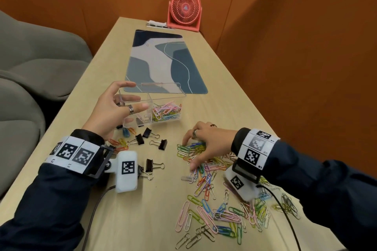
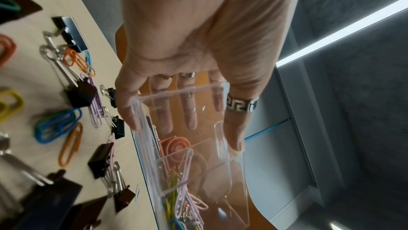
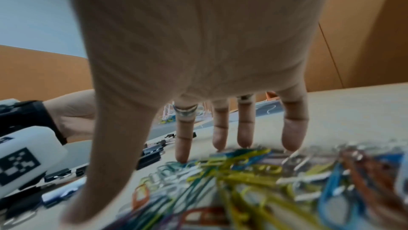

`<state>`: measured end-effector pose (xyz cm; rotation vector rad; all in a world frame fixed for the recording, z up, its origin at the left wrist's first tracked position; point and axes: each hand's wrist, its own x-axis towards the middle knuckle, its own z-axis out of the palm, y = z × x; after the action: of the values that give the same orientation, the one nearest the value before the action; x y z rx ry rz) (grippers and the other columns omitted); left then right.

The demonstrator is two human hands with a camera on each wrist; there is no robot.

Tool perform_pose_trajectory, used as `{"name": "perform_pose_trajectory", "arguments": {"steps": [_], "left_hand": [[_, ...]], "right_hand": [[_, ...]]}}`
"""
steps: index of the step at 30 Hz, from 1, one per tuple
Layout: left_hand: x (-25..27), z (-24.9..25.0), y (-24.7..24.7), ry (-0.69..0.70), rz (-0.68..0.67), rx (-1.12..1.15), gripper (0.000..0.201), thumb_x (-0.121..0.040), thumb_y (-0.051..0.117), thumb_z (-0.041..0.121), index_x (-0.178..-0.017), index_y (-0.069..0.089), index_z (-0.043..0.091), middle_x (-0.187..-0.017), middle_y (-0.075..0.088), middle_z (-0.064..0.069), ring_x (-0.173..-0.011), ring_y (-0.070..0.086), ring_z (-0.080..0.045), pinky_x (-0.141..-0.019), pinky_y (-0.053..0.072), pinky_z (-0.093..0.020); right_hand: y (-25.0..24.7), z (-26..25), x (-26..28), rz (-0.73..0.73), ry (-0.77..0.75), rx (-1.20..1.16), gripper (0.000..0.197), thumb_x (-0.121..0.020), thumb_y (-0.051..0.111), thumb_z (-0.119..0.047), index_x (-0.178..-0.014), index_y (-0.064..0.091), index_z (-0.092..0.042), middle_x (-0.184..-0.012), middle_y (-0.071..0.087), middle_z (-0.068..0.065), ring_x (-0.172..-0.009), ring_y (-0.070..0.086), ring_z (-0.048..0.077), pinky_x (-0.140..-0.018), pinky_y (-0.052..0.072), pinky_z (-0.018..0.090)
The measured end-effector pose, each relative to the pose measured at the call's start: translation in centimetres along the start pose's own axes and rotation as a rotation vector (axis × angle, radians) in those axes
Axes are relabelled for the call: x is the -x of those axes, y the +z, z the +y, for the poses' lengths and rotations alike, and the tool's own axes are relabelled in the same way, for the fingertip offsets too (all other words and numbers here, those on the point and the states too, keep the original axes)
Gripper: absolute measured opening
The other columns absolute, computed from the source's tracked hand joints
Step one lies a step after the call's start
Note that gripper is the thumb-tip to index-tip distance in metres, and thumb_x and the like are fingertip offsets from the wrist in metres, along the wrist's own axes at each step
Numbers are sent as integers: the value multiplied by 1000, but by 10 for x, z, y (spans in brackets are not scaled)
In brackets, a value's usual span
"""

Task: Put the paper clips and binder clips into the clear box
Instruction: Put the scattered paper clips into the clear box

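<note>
The clear box [image 1: 163, 89] stands mid-table, with coloured paper clips [image 1: 166, 111] in its right compartment and a few dark items in its left one. My left hand [image 1: 136, 94] spans the box's left end with straight, spread fingers [image 2: 190, 111] seen through the clear wall, thumb along the near corner. Several black binder clips [image 1: 161, 143] lie on the table in front of the box. My right hand [image 1: 188, 154] is spread palm down, its fingertips [image 3: 182, 157] resting on a heap of paper clips [image 1: 193, 149]. More paper clips [image 1: 214, 220] are scattered nearer to me.
A blue and grey desk mat [image 1: 163, 63] lies behind the box, and a coral fan [image 1: 184, 9] stands at the table's far end. Grey seats [image 1: 30, 57] sit past the left table edge. An orange wall runs along the right. Camera cables trail near me.
</note>
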<state>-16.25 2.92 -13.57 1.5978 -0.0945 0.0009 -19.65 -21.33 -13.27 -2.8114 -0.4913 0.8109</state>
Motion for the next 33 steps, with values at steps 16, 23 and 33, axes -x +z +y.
{"name": "perform_pose_trajectory", "arguments": {"steps": [16, 23, 33], "left_hand": [[-1, -2, 4, 7, -20, 3, 55, -53, 78, 25, -102, 57, 42, -106, 67, -3, -106, 63, -28, -87, 52, -49], [0, -2, 6, 8, -28, 13, 52, -61, 78, 17, -102, 56, 40, -107, 67, -5, -104, 64, -29, -73, 55, -38], [6, 3, 14, -14, -87, -15, 57, -58, 78, 19, -107, 57, 35, -107, 66, -6, -94, 66, -26, -85, 54, -52]], "right_hand": [[1, 16, -6, 72, -9, -244, 16, -76, 76, -11, -91, 72, -9, -44, 58, -17, -41, 54, -5, -49, 43, 10], [-9, 28, -1, 191, -26, -383, 16, -78, 73, -5, -93, 72, -4, -44, 61, -15, -43, 56, -5, -52, 45, 7], [-91, 5, -3, 532, -188, -589, 10, -79, 70, -1, -83, 68, -10, -52, 66, -10, -48, 59, -1, -56, 50, 11]]}}
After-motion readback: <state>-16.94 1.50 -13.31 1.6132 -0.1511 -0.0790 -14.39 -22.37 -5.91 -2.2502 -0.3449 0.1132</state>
